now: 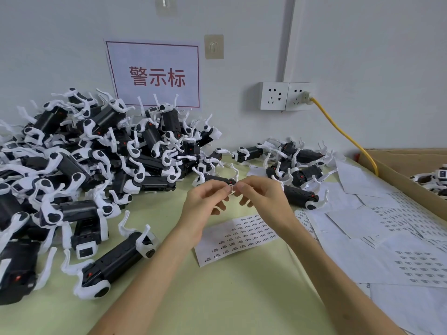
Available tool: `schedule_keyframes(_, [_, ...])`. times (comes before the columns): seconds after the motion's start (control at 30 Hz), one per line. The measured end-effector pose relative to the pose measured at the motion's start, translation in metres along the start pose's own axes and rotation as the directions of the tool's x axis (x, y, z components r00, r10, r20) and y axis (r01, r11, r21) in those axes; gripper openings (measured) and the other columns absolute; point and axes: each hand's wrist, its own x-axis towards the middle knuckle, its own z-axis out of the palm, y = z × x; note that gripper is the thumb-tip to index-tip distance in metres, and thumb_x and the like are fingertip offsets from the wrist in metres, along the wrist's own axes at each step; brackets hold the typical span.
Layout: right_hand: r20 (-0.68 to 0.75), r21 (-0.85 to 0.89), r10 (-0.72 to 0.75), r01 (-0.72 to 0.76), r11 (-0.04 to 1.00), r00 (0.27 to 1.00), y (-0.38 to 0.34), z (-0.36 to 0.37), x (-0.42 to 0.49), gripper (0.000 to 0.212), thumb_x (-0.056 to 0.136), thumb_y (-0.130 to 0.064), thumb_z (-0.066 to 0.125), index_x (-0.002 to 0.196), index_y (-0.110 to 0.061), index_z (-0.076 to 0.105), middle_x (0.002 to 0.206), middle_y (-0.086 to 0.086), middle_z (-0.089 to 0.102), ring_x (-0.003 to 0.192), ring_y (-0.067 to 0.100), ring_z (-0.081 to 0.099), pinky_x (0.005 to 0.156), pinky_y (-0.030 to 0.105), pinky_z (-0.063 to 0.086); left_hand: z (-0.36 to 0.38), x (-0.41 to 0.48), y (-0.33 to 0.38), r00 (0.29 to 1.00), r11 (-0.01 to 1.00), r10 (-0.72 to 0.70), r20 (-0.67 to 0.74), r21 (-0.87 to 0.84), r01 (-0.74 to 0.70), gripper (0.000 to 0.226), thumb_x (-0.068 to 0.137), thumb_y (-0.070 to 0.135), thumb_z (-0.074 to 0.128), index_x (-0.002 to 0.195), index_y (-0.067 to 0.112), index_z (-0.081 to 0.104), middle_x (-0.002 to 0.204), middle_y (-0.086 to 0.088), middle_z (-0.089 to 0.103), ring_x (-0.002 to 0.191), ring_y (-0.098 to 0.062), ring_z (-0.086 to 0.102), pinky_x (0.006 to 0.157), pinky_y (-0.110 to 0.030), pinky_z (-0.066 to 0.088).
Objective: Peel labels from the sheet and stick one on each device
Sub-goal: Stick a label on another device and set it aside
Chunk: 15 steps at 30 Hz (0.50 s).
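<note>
In the head view the left hand point(208, 201) and the right hand point(263, 197) meet above the middle of the table point(217, 298), and both pinch one small label point(231, 188) between thumb and fingertip. The label sheet point(238, 235) lies flat just below them (partly peeled already). A big pile of devices point(84, 165) fills the left and back edge; loose paper sheets point(387, 226) cover the right edge.

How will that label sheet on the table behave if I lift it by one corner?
The label sheet looks thin and bows along a crease, so it would likely flop and curl. It probably weighs very little and may slide on the smooth table if pushed.
</note>
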Motion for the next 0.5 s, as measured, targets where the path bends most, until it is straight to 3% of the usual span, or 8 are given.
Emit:
schedule_keyframes(0.17, [-0.045,0.015,0.005,-0.004,1.000,0.999,0.0007,0.0001,0.0009,0.009,0.093,-0.017,0.072,0.086,-0.021,0.076,0.081,-0.007,0.074,0.067,0.009,0.066,0.064,0.016,0.049,0.0008,-0.0010,0.0000,0.998,0.998,0.060,-0.020,0.030,-0.059,0.021,0.096,0.017,0.069,0.084,0.031,0.079,0.073,0.006,0.070,0.064,-0.009,0.059,0.062,-0.022,0.045])
schedule_keyframes(0.33, [-0.062,0.030,0.069,-0.067,0.997,0.996,0.0019,-0.0024,0.0018,0.019,0.095,-0.009,0.064,0.090,-0.022,0.077,0.081,-0.003,0.075,0.067,0.008,0.066,0.065,0.018,0.049,0.0013,-0.0006,-0.0010,0.998,0.997,0.062,-0.021,0.050,-0.061,0.022,0.098,0.014,0.065,0.092,0.029,0.080,0.075,0.005,0.071,0.065,-0.010,0.059,0.061,-0.021,0.045])
schedule_keyframes(0.5, [-0.123,-0.029,0.028,-0.032,0.999,0.992,0.0013,-0.0016,0.0011,0.012,0.092,-0.018,0.073,0.082,-0.024,0.077,0.076,-0.006,0.073,0.064,0.014,0.065,0.060,0.018,0.048,0.0013,-0.0004,-0.0036,0.997,0.993,0.080,0.003,0.084,-0.080,0.024,0.100,0.014,0.061,0.097,0.029,0.081,0.075,0.004,0.071,0.064,-0.010,0.058,0.059,-0.017,0.044])
